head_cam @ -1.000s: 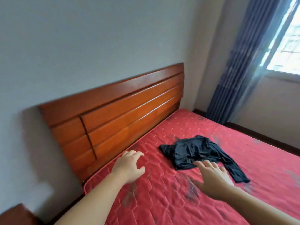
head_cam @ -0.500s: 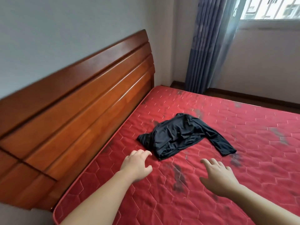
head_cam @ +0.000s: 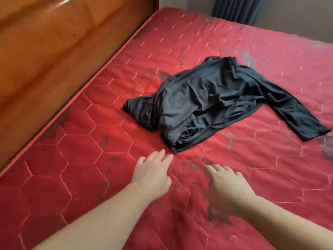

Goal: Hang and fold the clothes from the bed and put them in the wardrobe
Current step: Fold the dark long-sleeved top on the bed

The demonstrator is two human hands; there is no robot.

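Hands point(head_cam: 153, 171) nearer crumpled shirt point(head_cam: 207, 103); fingertips blurred.

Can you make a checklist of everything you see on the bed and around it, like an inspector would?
Surface: red quilted mattress with dark smudges, no sheet on it.
Job's things: one dark long-sleeved top, crumpled on the mattress, one sleeve stretched out to the right.
Clutter: nothing seen.
Hands: left hand and right hand both open and empty, fingers towards the top, not touching it.
Cables: nothing seen.
Surroundings: wooden headboard along the left edge; dark curtain at the far end; no wardrobe or hangers in view.
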